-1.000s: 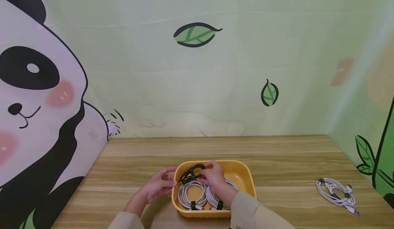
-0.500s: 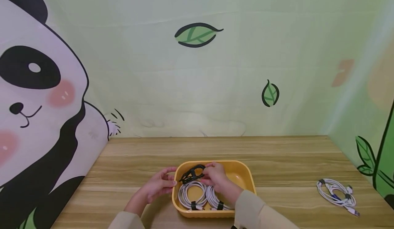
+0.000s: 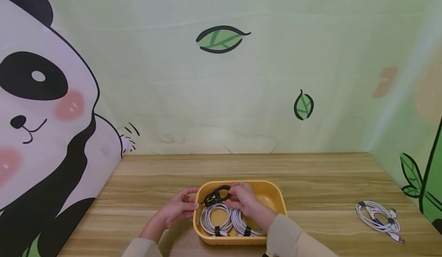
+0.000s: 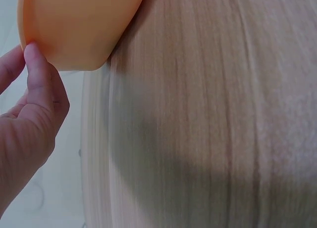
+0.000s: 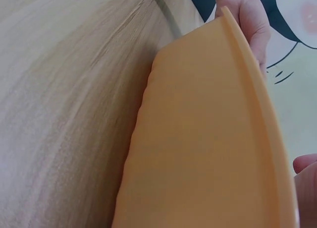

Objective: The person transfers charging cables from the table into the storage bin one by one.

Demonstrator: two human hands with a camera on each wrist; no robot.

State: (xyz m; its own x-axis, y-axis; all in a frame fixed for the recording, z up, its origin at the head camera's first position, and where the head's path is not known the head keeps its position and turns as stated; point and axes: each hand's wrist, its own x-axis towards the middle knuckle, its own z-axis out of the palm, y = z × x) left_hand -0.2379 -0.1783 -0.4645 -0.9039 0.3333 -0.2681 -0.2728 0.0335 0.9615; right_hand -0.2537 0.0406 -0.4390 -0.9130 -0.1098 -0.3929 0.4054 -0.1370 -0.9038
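Note:
In the head view a yellow plastic tray (image 3: 241,241) stands on the table. My left hand (image 3: 177,208) grips its left rim, thumb at the near side; the left wrist view shows these fingers (image 4: 37,64) on the tray wall. Inside at the back left lies a coiled black cable (image 3: 215,196) with a black strap. My right hand (image 3: 246,200) reaches into the tray, fingers and thumb curled at the cable's right end; the exact contact is small. In front of it lie two coiled white cables, one at the left (image 3: 203,220) and one (image 3: 238,222) partly under my right hand.
Another coiled white cable (image 3: 374,218) with black straps and a USB plug lies on the wooden table (image 3: 321,195) at the far right. Behind the table hangs a green backdrop (image 3: 165,76) printed with a panda and leaves.
My right hand has shifted slightly to the right, baring more of the black cable's end and the right white coil. My left hand and the tray stay in place.

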